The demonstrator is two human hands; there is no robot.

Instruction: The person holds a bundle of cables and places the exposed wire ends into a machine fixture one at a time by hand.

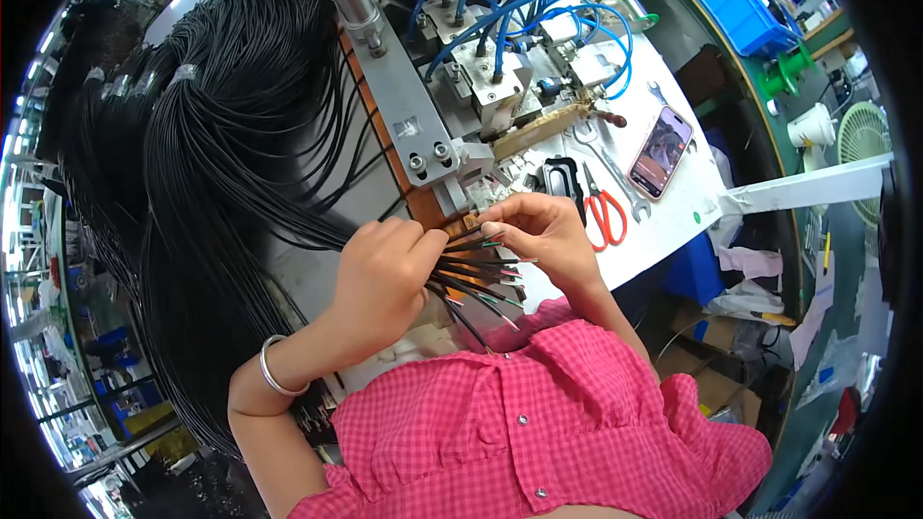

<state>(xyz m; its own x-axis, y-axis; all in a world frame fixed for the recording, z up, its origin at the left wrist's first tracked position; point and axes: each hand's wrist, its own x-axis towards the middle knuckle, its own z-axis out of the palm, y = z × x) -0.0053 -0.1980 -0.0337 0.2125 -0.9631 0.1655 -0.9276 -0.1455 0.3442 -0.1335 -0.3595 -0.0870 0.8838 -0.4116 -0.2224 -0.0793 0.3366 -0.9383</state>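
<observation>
My left hand (383,274) is closed round a bunch of thin black cables (471,274), just in front of a metal press-like machine (409,125). Their stripped ends fan out to the right, with small white, green and reddish wires showing. Thumb and forefinger of my right hand (548,238) are pinched together at the tip of one cable, close to a small brass-coloured block (463,225) at the machine's front. From the left hand the cables run back into a large hank of black cable (221,144).
Red-handled scissors (606,218), a wrench (618,178) and a lit phone (661,152) lie on the white tabletop (663,240) to the right. Blue air hoses (538,10) loop over the machine. A blue bin (735,0) and green fan (865,144) stand farther right.
</observation>
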